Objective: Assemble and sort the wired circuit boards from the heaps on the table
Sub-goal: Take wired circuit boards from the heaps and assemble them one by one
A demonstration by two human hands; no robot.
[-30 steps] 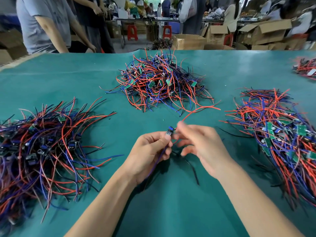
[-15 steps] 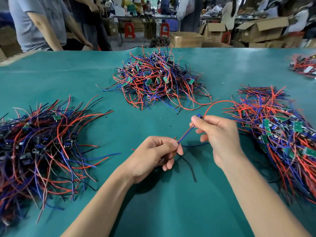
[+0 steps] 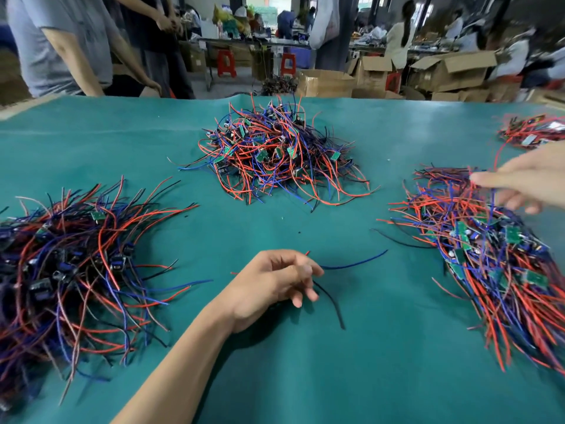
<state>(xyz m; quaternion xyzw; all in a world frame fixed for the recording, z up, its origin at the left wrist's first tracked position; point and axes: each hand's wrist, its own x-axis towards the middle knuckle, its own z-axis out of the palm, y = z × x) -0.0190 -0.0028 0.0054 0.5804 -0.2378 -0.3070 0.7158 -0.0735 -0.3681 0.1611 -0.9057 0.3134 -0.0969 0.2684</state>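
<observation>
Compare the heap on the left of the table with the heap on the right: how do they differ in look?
The left heap shows mostly dark blue-black connector blocks and few green boards; the right heap shows many green boards. The left heap's wires fan toward the table's middle; the right heap runs in a long band toward the near edge. The right hand hovers over the right heap only. Both mix red, blue and black wires.

You're working in bright, even overhead light, with soft shadows under your left hand. Your right hand is motion-blurred. The wide lens bends the surface at its edges.
</observation>
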